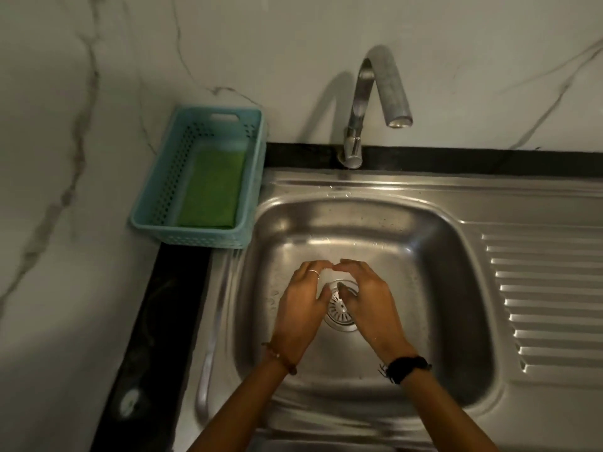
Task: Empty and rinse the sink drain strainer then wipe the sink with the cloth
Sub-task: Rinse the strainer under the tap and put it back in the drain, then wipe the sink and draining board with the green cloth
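The steel drain strainer (339, 309) sits in the drain at the bottom of the stainless sink (440, 288). My left hand (301, 303) curves over its left side and my right hand (367, 298) over its right side. The fingertips of both hands nearly meet beyond the strainer, and both thumbs reach onto its rim. Whether either hand grips the strainer I cannot tell. A green cloth (213, 189) lies folded in a light blue basket (156, 220) left of the sink.
A curved metal faucet (378, 89) stands behind the basin, with no water running. A ribbed draining board (548, 295) extends to the right. A black counter strip (156, 321) runs along the sink's left side, and marble wall rises behind.
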A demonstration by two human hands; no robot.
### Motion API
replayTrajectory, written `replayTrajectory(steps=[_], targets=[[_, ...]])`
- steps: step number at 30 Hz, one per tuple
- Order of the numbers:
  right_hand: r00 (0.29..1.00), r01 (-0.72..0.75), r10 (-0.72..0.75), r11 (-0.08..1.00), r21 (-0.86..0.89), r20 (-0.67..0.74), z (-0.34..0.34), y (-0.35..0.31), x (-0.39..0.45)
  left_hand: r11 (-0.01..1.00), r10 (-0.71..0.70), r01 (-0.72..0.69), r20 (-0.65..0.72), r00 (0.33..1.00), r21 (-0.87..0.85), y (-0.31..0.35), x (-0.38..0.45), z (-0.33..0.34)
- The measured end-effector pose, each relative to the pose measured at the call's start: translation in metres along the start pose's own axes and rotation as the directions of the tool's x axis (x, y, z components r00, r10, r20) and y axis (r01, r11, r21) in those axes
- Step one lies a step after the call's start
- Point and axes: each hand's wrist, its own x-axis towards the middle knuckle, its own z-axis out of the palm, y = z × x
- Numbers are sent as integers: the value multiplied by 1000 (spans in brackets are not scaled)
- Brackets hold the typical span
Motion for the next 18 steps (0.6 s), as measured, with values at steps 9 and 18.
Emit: replayTrajectory(steps=[9, 18], targets=[[936, 348, -306, 878, 327, -173, -15, -177, 80, 962, 171, -47, -463, 869, 268, -7, 45, -151], [953, -24, 97, 968, -248, 288, 83, -203, 172, 869, -135, 294, -382, 914, 397, -68, 75, -172]])
